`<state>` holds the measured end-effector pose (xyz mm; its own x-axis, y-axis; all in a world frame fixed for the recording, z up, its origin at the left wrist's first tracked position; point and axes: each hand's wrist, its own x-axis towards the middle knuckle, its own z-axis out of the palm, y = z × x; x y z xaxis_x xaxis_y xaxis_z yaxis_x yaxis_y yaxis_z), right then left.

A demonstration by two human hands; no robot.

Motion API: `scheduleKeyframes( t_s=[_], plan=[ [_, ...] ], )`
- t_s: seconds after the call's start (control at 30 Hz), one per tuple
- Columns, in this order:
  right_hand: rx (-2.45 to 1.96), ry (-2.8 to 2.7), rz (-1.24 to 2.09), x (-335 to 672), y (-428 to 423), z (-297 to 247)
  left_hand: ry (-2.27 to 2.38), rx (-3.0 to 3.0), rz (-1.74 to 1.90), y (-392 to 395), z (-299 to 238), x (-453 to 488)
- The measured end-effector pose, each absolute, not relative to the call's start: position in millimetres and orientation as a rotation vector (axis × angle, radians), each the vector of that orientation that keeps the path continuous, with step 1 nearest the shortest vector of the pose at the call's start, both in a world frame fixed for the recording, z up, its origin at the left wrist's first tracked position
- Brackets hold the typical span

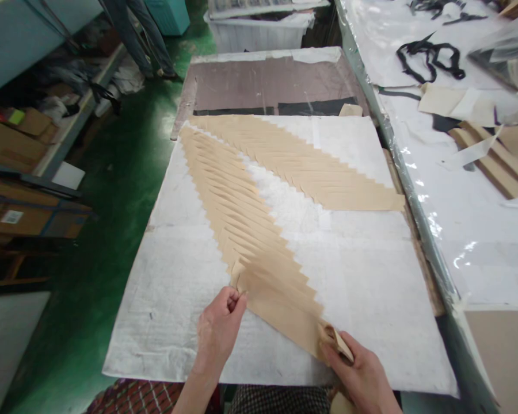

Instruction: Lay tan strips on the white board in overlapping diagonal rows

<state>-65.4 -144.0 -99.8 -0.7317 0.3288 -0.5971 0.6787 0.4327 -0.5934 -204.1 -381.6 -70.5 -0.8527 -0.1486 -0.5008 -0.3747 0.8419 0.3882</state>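
Two rows of overlapping tan strips lie slantwise on a white cloth-covered board (164, 322). The nearer row (246, 213) runs down toward me, and the farther row (302, 167) lies beyond it to the right. At the near end, a tan strip (280, 316) is stretched between my hands. My left hand (220, 322) pinches its left end beside the row's edge. My right hand (358, 368) grips its right end, where the material is folded or bunched, with more of it hanging below the board's edge.
On the right, a plastic-covered table (470, 230) holds black straps (431, 60) and stacked tan pieces (496, 155). White bins (259, 34) stand beyond the board. Shelves with cardboard boxes (30, 215) line the left, and a person's legs (142, 34) show at the back.
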Motion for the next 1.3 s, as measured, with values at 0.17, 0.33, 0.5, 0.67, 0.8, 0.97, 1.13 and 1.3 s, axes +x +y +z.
scheduleKeyframes(
  t_s=[0.17,0.33,0.5,0.67,0.8,0.97,1.13,1.3],
  plan=[
    [0.768,2.320,-1.094,-72,-141,-93,2.567,-0.371,0.640,-381,-70,-205],
    [0.679,2.310,-0.925,-81,-138,-85,2.553,-0.361,0.600,-382,-71,-207],
    [0.664,2.321,-0.892,-82,-138,-84,2.549,-0.354,0.604,-379,-68,-209],
    [0.675,2.339,-0.837,-84,-138,-81,2.553,-0.352,0.585,-380,-67,-210],
    [0.695,2.327,-0.877,-83,-137,-79,2.553,-0.351,0.601,-382,-70,-210],
    [0.708,2.298,-0.917,-81,-138,-77,2.547,-0.354,0.608,-380,-71,-210],
    [0.668,2.334,-0.771,-83,-142,-76,2.543,-0.357,0.606,-380,-70,-210],
    [0.643,2.359,-0.594,-89,-142,-71,2.550,-0.326,0.557,-379,-68,-209]
  ],
)
